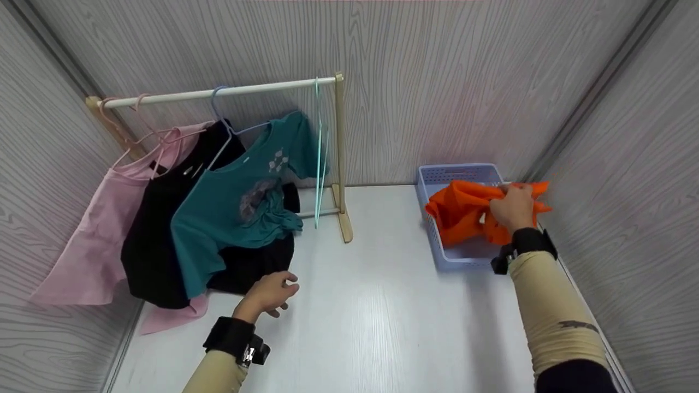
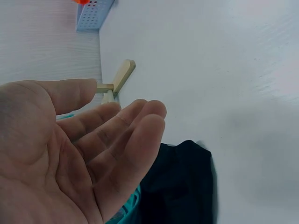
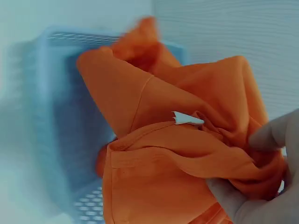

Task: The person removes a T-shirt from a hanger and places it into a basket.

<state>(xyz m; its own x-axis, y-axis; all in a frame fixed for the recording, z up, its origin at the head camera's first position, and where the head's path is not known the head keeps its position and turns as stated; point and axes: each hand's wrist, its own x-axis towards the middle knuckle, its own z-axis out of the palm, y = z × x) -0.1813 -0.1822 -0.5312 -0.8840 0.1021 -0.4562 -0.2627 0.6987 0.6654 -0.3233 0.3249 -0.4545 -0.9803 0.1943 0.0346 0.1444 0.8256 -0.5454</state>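
Note:
My right hand (image 1: 512, 206) grips a bunched orange garment (image 1: 461, 204) over the blue-grey plastic basket (image 1: 464, 265) at the right. In the right wrist view, thumb and fingers pinch the folded orange cloth, and a small white label (image 3: 187, 118) shows on it. My left hand (image 1: 271, 293) is held over the white table, fingers loosely bent and nothing in them. It is nearest to the black garment (image 1: 262, 265) hanging low on the rack. In the left wrist view its palm faces the camera.
A clothes rack with a white rail (image 1: 262, 88) stands at the back left. On it hang a teal T-shirt (image 1: 218, 196), black clothing, a pink garment (image 1: 104, 224) and a bare mint hanger (image 1: 319, 164). The rack's wooden foot (image 1: 345, 226) rests on the table (image 1: 377, 316). Grey wood-grain walls enclose it.

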